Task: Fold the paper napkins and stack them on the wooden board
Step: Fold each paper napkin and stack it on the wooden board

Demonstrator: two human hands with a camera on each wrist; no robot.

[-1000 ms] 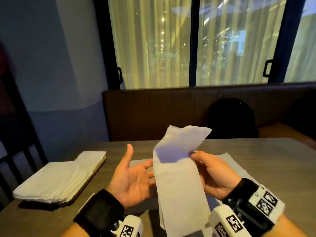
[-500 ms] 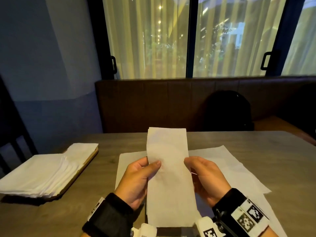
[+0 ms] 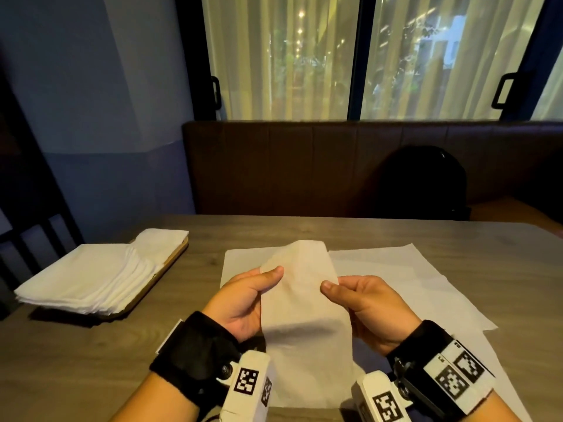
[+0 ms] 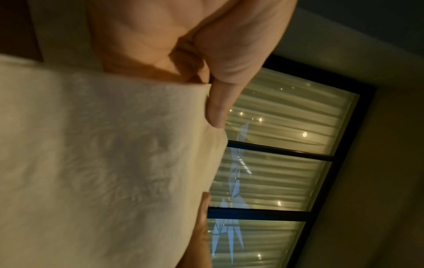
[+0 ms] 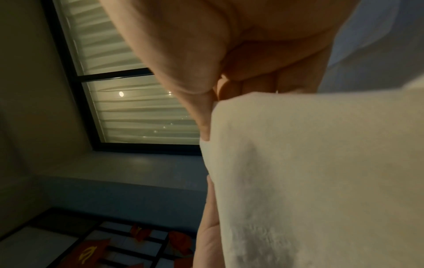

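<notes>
Two hands hold one folded napkin (image 3: 301,303) upright above the near edge of the worktop (image 3: 396,236). The left hand (image 3: 243,303) pinches its left edge, thumb in front, fingers behind; the right hand (image 3: 365,309) pinches the right edge likewise. Each grip is clamped on the paper. Unfolded sheets (image 3: 411,284) lie flat beneath, at least two. One stack of folded napkins (image 3: 88,278) rests on the single wooden board (image 3: 170,263) near the left edge.

Grey-brown wooden table (image 3: 396,236), wooden board (image 3: 170,263) near its left edge bearing a stack of folded napkins (image 3: 88,278), unfolded white napkins (image 3: 411,278) spread flat at its middle toward the right
</notes>
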